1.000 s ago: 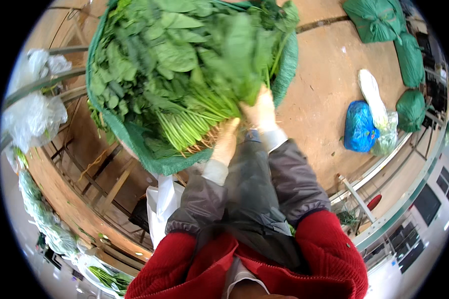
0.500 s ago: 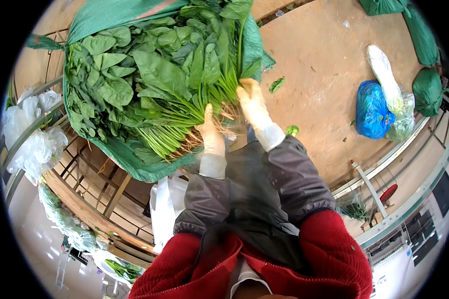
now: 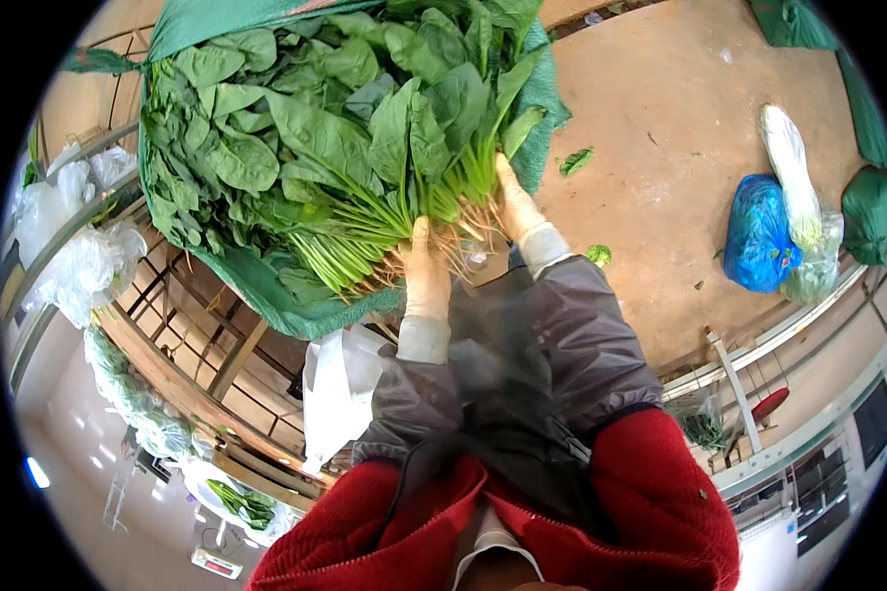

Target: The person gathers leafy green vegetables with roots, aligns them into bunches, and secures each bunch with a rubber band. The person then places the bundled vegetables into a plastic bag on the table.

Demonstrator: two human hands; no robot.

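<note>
Looks like a veggie stall tbh: huge green sack (image 3: 310, 317) of leafy greens (image 3: 246, 158), clear plastic bags (image 3: 87, 276), plastic-wrapped produce (image 3: 128, 384) alongside.

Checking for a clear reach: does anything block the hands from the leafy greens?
Nothing visible does. The left hand and right hand are at the root ends of the leafy greens, and the green sack leaves those ends uncovered.

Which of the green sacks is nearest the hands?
The large open sack, full of leafy greens, next to the left hand and right hand; the other green sacks are off toward the picture's right edge.
</note>
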